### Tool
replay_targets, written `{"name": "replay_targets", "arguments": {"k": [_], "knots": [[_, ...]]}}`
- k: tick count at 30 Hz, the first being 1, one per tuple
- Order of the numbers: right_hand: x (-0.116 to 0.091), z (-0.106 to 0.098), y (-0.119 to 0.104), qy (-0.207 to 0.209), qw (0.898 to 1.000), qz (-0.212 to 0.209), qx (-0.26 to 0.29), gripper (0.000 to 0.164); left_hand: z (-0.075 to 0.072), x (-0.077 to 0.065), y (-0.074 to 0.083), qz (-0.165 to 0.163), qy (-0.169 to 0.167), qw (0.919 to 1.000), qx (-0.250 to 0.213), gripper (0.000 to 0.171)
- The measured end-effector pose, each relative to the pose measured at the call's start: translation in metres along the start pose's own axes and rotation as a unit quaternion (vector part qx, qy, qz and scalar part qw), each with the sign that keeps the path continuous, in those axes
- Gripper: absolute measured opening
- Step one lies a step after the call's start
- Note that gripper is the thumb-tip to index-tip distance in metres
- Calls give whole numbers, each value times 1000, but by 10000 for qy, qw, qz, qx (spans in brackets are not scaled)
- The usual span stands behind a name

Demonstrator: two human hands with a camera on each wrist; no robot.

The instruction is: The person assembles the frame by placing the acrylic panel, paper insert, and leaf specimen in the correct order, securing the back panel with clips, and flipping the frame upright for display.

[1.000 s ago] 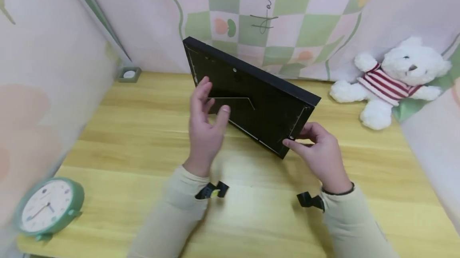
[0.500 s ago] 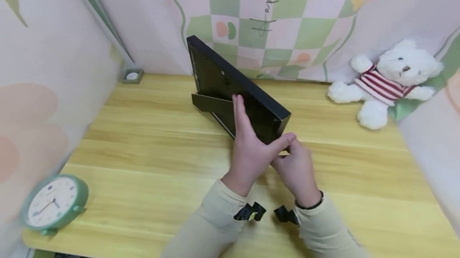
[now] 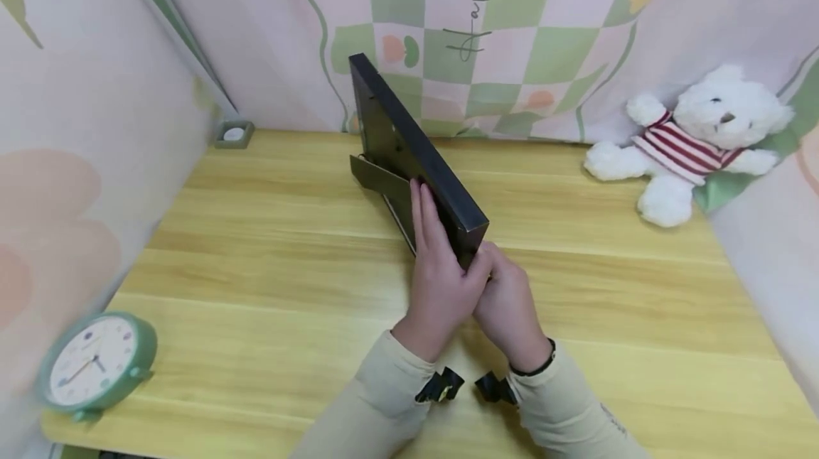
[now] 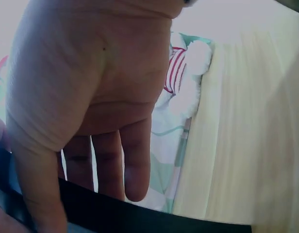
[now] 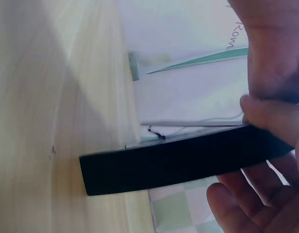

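A black picture frame stands tilted on the table, its back turned left and its top edge slanting toward me. From that back a stand flap sticks out at an angle. My left hand holds the near end, with straight fingers along the back and the thumb at the side edge. Close beside it, my right hand grips the same end. In the right wrist view the right thumb lies on one side of the frame and the fingers on the other. The frame's front is hidden.
A green alarm clock stands at the table's left front. A white teddy bear in a striped shirt sits at the back right. A small grey square holder is in the back left corner. Printed cloth backs the wooden table.
My left hand has moved right and taken hold of the near end beside my right hand. The frame has turned to be seen more edge-on, and its stand flap has swung out.
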State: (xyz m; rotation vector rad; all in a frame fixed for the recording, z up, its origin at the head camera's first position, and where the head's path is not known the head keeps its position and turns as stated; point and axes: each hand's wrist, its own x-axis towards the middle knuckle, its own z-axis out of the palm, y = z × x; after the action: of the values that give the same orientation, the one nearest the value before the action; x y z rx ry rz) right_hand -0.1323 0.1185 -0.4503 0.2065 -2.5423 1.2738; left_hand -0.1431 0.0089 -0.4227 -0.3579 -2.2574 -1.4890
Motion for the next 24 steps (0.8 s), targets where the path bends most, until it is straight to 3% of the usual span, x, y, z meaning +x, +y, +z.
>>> {"name": "replay_targets", "arguments": {"k": [4, 10, 19, 24], "knots": [[2, -4, 2, -382, 9992, -59, 141, 22, -3, -3, -3, 133, -61, 9992, -371, 94], [8, -19, 11, -1107, 9903, 156, 830, 15, -12, -5, -12, 38, -111, 9950, -990, 91], [22, -38, 30, -764, 9851, 370, 1498, 13, -39, -4, -27, 344, -308, 9932, -1066, 78], [31, -44, 38, -476, 9853, 666, 1499, 17, -58, -2, -41, 218, -241, 9925, -1182, 50]]}}
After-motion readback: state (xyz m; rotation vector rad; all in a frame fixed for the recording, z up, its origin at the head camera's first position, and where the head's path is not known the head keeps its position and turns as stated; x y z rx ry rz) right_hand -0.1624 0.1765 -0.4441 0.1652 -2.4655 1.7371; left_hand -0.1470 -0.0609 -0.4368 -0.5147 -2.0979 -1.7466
